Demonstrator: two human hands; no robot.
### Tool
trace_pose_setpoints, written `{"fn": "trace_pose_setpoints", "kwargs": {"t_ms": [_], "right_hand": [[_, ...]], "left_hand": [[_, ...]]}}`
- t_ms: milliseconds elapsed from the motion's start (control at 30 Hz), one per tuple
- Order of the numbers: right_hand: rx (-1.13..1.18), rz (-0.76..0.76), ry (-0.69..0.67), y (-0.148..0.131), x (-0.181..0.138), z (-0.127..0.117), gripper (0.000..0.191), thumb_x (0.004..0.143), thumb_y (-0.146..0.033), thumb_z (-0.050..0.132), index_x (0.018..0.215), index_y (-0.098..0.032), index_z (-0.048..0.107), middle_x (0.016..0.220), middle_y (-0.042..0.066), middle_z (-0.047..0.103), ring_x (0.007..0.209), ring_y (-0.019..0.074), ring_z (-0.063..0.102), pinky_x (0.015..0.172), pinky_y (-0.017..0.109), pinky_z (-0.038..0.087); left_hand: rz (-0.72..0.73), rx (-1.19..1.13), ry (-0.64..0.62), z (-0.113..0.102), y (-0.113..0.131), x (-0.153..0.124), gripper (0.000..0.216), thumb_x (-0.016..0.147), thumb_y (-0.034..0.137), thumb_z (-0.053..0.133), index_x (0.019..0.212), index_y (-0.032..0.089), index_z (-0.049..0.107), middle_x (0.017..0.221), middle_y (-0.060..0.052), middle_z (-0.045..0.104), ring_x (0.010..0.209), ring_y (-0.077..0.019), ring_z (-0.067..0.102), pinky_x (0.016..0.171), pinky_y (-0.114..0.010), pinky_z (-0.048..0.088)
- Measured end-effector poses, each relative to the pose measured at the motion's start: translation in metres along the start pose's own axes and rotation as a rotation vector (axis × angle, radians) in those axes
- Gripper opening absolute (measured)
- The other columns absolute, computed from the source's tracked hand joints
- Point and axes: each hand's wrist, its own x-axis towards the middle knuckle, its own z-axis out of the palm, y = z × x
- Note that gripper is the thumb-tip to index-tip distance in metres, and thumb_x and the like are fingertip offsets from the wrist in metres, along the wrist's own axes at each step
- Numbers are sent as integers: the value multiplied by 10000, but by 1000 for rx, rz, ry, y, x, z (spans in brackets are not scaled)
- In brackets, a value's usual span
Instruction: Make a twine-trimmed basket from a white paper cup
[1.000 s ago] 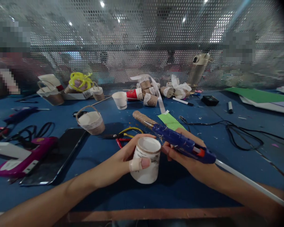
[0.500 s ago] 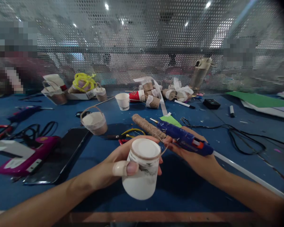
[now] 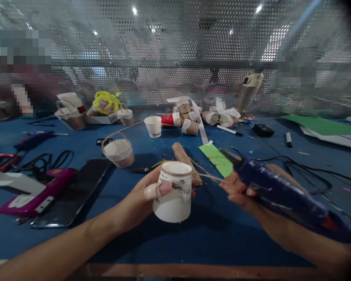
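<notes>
My left hand (image 3: 140, 195) grips an upturned white paper cup (image 3: 173, 195) above the blue table; the thumb has a plaster on it. A brown twine strand (image 3: 206, 175) runs from the cup's upper rim to my right hand (image 3: 236, 189). That hand pinches the twine and also holds a blue glue gun (image 3: 277, 191), its nozzle pointing away and left. Behind the cup lies a spool of twine (image 3: 184, 158).
On the blue table (image 3: 175, 242): a small cup basket (image 3: 119, 150), a black phone (image 3: 76, 191), a purple glue gun (image 3: 32, 195), a green paper strip (image 3: 218, 158), scissors, black cables (image 3: 304, 164), more cups and rolls near the perforated metal screen (image 3: 175, 58).
My right hand has pulled right and nearer with the glue gun, drawing the twine taut. The cup has been turned more upright and raised slightly.
</notes>
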Motion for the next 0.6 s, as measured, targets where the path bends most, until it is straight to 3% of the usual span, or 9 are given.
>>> {"fn": "trace_pose_setpoints", "kwargs": {"t_ms": [67,200,300,467,600], "right_hand": [[42,-71,-118,-2,-1,4,306,741,-99,833,840,-297,623,800,-24,728,778,221,733,756,365,609],[123,-32,-298,-2,-1,8,352,743,-60,818,891,-299,606,875,-16,752,800,213,731,735,347,593],[119,-16,-284,-2,1,5,288,787,-94,790,915,-296,629,895,-4,744,827,222,731,762,367,592],[-30,-20,-224,-3,5,3,154,846,-162,738,865,-282,643,893,20,730,808,226,720,703,350,574],[-36,-1,-257,1,4,4,183,844,-150,741,872,-278,613,925,6,716,854,220,711,735,335,560]], "left_hand": [[11,22,7,-2,-1,0,378,824,391,758,1126,174,691,1067,-127,742,997,-319,699,799,-351,554],[30,33,4,-5,-3,0,410,855,395,729,1210,197,675,1142,-116,735,1086,-321,673,916,-379,528],[24,9,7,-5,-2,0,369,871,388,721,1188,200,697,1102,-97,746,1036,-282,689,904,-347,537],[-111,-128,-12,-1,0,2,490,872,569,671,1076,128,736,975,-137,757,907,-287,720,815,-390,601],[-99,-96,3,-1,0,1,500,777,540,798,1062,136,724,965,-114,748,875,-267,723,813,-388,614]]}}
